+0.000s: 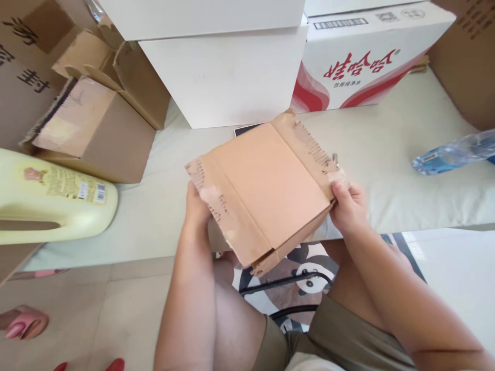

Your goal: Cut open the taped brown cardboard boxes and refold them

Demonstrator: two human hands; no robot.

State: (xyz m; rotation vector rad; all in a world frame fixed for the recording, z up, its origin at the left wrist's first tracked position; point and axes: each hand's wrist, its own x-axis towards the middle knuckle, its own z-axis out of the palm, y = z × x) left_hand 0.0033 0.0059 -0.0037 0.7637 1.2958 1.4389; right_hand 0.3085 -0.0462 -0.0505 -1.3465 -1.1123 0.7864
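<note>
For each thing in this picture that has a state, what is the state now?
small cardboard box: closed, torn tape along its edges, held up between both hands.
left hand: gripping the box's left side.
right hand: gripping the box's right corner.
brown carton: flaps open, lying on its side.
yellow jug: lying on its side.
plastic water bottle: lying down.
white printed carton: closed.

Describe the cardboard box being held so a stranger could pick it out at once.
Start at the pale cushioned surface stacked with cartons. In front of its near edge, the left hand and right hand grip a small brown cardboard box by its ends. Unlike the open brown box further left, it is closed, with ragged, torn flap edges.
</note>
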